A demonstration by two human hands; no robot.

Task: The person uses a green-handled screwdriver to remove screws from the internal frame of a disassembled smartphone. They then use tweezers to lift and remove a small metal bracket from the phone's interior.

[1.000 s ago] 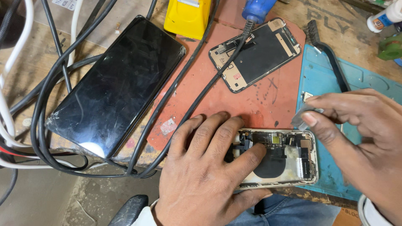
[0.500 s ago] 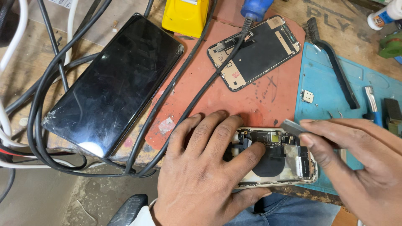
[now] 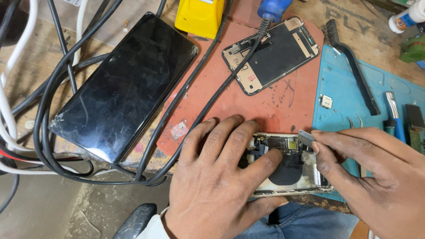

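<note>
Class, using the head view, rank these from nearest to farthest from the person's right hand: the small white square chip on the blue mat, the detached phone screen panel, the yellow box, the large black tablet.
From the right hand:
1. Small white square chip, on the blue mat, just above.
2. Detached phone screen panel, upper middle.
3. Yellow box, top edge.
4. Large black tablet, far left.

I see a worn wooden table (image 3: 349, 13), scuffed and stained, taking up most of my view. A reddish-brown mat (image 3: 230, 102) lies on its middle, and a blue work mat (image 3: 341, 93) sits just beside that on the right. Below the table's near edge, at lower left, I can make out a grey concrete floor (image 3: 53, 212). The light is even and soft.
</note>
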